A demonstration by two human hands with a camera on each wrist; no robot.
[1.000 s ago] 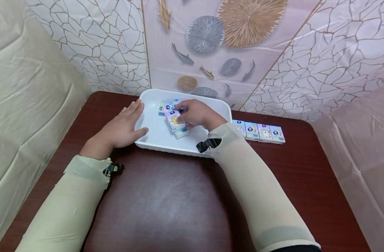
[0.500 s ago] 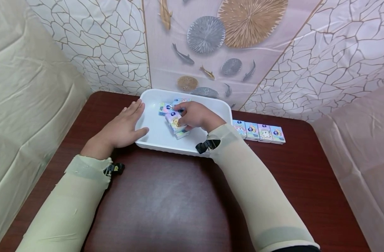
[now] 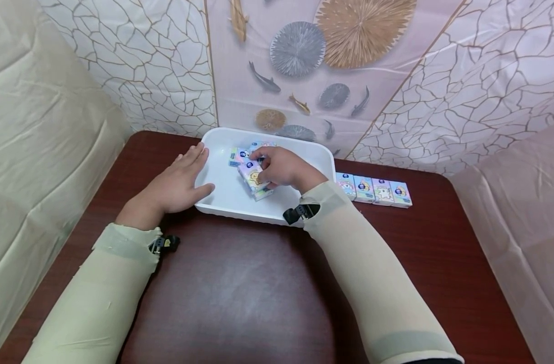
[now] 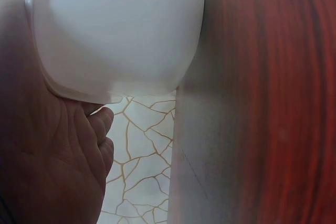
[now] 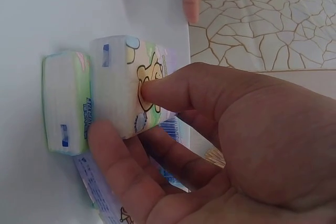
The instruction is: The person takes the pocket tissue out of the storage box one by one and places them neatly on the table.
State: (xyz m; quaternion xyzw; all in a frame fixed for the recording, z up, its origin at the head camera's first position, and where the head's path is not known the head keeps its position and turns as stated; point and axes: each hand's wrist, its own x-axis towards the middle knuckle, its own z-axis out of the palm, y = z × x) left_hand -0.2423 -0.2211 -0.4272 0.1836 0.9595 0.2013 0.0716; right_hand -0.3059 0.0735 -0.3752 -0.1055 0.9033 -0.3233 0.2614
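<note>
My right hand (image 3: 283,166) reaches into a white tray (image 3: 222,194) and pinches a small tissue pack (image 3: 250,173) with a yellow bear print. In the right wrist view the thumb lies on the printed face of that pack (image 5: 149,72), fingers below it. Close beside it is a green-edged tissue pack (image 5: 65,103), mostly covered in the head view. Another tissue pack (image 3: 238,155) lies behind them in the tray, with one more (image 3: 264,145) partly hidden by my fingers. My left hand (image 3: 174,184) rests on the tray's left rim, fingers extended, its palm against the wall in the left wrist view.
Right of the tray, several tissue packs (image 3: 372,190) lie side by side in a row on the dark red table (image 3: 240,283). Patterned cloth (image 3: 163,65) hangs behind the table's far edge.
The bear-print tissue pack has shifted slightly toward me and right, covering more of the pack below it. My right hand moved slightly with it; my left hand stayed in place.
</note>
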